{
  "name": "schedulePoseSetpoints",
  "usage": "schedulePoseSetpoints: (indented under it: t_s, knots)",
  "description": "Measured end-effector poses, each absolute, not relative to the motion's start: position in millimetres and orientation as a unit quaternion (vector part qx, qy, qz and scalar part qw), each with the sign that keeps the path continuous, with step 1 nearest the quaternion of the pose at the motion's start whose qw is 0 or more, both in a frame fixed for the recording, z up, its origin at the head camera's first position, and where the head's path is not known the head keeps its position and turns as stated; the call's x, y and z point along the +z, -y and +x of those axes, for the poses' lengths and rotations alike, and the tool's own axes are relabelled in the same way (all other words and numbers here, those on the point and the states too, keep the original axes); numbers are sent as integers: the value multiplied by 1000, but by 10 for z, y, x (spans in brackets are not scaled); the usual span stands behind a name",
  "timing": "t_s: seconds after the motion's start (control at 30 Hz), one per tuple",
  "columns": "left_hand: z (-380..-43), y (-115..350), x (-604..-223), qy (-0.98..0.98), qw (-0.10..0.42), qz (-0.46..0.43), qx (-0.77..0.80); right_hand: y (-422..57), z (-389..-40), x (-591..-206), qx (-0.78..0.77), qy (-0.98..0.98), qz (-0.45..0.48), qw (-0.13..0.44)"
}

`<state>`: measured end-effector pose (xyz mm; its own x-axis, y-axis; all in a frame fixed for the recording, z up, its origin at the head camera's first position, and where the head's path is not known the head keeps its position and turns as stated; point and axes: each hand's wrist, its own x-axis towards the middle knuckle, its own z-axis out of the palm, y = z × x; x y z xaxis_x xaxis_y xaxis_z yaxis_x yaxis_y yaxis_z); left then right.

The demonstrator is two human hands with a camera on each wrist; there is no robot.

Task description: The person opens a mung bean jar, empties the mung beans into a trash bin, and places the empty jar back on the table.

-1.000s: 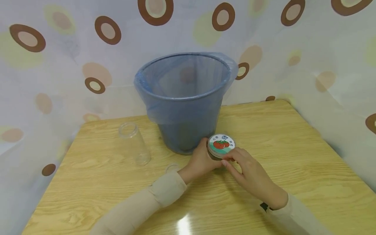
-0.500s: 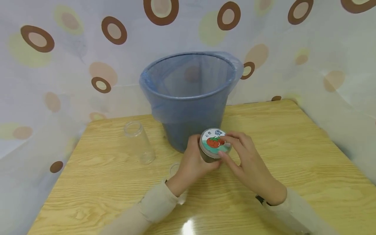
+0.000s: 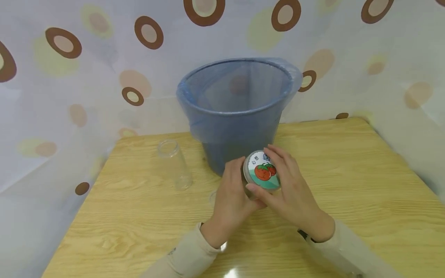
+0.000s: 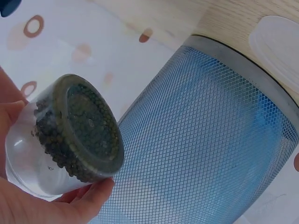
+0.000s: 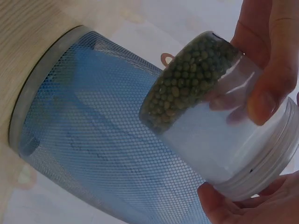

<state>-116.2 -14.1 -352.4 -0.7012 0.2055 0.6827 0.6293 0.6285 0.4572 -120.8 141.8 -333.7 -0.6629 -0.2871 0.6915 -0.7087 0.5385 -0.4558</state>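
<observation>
Just in front of the bin, my left hand (image 3: 229,197) grips a clear plastic jar (image 5: 201,107) round its side. Green beans, which look like mung beans, fill the bottom end of the jar (image 4: 70,135). My right hand (image 3: 293,189) holds the jar's round lid (image 3: 262,170), thumb on the near edge and fingers on the far edge. Tomatoes are printed on that white and green lid. The lid covers the jar's mouth; whether it is loose cannot be told. In the head view the hands and lid hide most of the jar's body.
Behind the jar stands a blue mesh bin (image 3: 240,127) lined with a thin blue bag. A tall clear container (image 3: 177,166) is at the left on the wooden table (image 3: 139,227). A clear round piece (image 3: 213,196) lies partly hidden beside my left hand. Patterned cloth (image 3: 104,77) hangs behind.
The right hand has gone from touching the lid's near edge to spanning its top and holding it. The jar has tilted in the left hand. The head view has shifted slightly.
</observation>
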Motion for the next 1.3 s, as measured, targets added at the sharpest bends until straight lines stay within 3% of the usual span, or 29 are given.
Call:
schedulePoseSetpoints:
  t_s: [0.2,0.47,0.87,1.3]
  knots:
    - [-1163,116,-3524,850,323,-237,-341,-1358,-1222,-3330,394,825,282,291]
    - [-1123,136,-3527,846,313,-239,-360,-1381,-1207,-3306,434,808,284,280]
    - [-1103,213,-3437,850,225,-254,-403,-1475,-1226,-3273,437,801,322,252]
    - [-1144,356,-3337,832,84,-295,-463,-1615,-1216,-3148,420,810,369,180]
